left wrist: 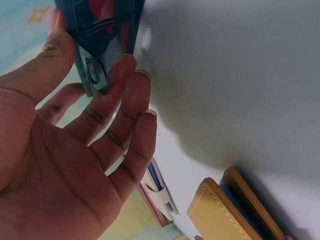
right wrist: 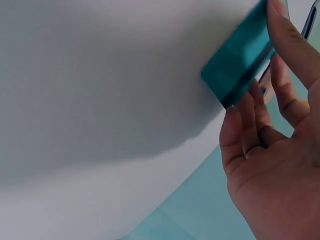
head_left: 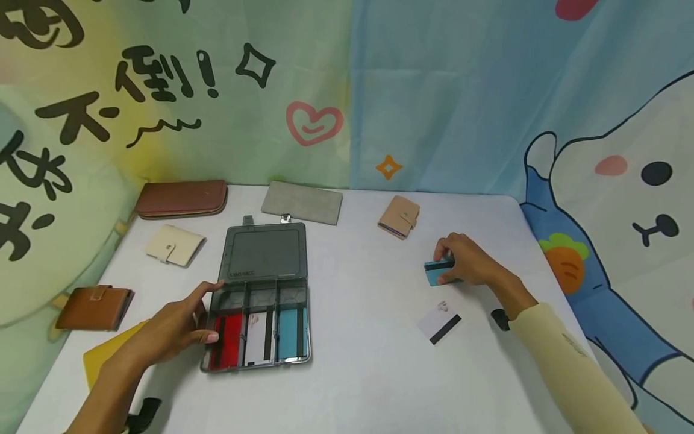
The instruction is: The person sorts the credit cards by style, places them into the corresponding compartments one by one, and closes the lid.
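Note:
At the centre left lies a grey plastic card case [head_left: 310,289], its lid [head_left: 265,253] folded back. In its compartments are a red card [head_left: 230,340], a white card [head_left: 256,337] and a blue card [head_left: 290,334], each with a black stripe. My left hand [head_left: 173,328] holds the case by its left side, thumb at the front part and index finger by the hinge. On the right, my right hand [head_left: 466,259] pinches another blue card [right wrist: 237,57] between thumb and fingers, low over the table. Nearer me lies a white card [head_left: 436,319] with a black stripe.
Along the back are a dark brown wallet [head_left: 181,199], a grey wallet [head_left: 303,202] and a tan card holder [head_left: 399,216]. At left lie a cream wallet [head_left: 175,244], a brown wallet [head_left: 94,307] and a yellow item [head_left: 105,352] partly behind the left arm. A printed curtain [head_left: 434,90] hangs behind.

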### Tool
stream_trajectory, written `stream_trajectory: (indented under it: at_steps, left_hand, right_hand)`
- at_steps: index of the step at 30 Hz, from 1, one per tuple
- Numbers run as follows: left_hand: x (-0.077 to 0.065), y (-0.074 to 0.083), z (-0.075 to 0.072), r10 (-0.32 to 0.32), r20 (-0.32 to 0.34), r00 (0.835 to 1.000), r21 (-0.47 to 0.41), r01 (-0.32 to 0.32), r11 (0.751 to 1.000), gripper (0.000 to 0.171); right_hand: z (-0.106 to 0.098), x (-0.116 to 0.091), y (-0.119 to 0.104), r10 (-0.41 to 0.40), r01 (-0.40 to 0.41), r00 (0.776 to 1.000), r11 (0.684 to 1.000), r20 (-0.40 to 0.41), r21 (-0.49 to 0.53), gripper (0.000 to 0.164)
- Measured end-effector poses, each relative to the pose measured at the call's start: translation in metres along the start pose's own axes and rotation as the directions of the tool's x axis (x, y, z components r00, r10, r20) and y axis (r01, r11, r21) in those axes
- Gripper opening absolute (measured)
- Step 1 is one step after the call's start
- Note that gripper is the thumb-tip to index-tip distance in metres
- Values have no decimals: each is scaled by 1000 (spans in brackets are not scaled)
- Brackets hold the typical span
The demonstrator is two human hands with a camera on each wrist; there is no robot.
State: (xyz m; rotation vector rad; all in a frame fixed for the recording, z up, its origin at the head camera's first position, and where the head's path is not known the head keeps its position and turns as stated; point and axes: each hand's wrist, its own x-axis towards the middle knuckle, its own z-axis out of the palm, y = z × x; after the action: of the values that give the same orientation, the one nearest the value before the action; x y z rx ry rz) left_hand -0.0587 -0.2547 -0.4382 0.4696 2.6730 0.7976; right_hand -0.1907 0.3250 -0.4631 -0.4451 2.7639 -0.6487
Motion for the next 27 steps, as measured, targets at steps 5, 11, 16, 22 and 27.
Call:
stream_trajectory:
  at_steps: [5,11,16,22,27]
  left_hand:
    - [0,1,1,-11,9,1000,-1,11,1000,92]
    - [-1,1,1,-14,10,1000,-4,14,1000,94]
    - [0,0,1,-12,8,1000,6,12,1000,94]
    - [0,0,1,-13,8,1000,16,13,1000,94]
    - [1,0,1,-14,7,1000,17,14,1000,94]
  right_hand:
    - [9,4,-18,7,-7,1000,999,-3,39,32]
    - [20,4,-58,-53,52,999,995,11,84,24]
    - [29,1,-95,-144,129,986,975,77,179,35]
    - [45,-1,-140,-207,155,974,904,90,398,38]
    - [68,-2,-175,-195,100,976,786,92,610,33]
